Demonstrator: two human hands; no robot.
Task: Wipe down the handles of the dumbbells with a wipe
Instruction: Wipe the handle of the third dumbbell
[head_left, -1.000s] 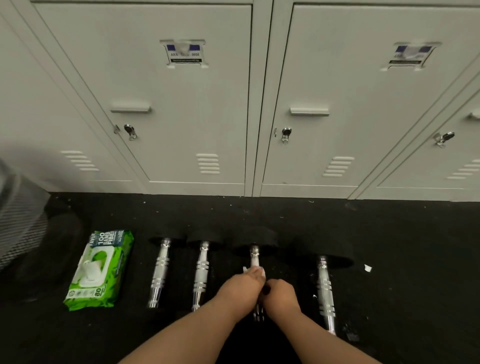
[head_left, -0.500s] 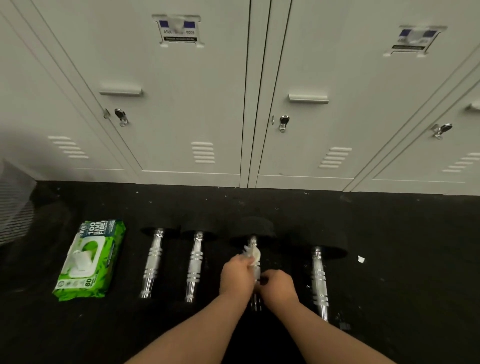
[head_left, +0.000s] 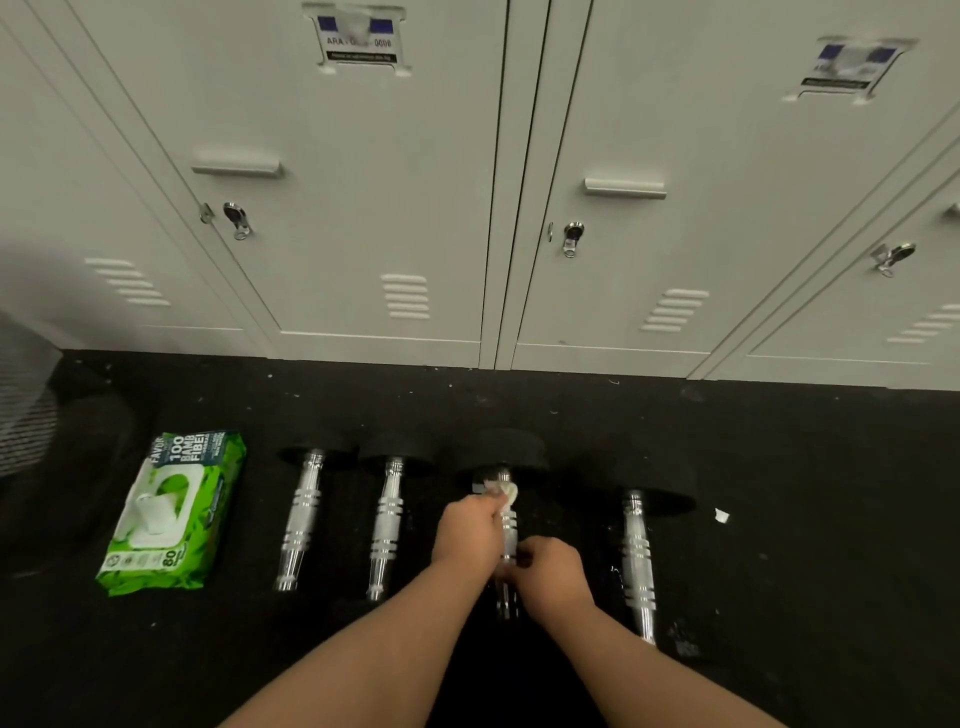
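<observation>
Head view: four dumbbells lie side by side on the black floor, one pack of wipes far left of the hands. The third dumbbell has a chrome ringed handle and black heads. The left hand clamps a white wipe on its upper handle; the right hand grips the lower handle. Since 0.5 s ago, both hands are barely shifted.
</observation>
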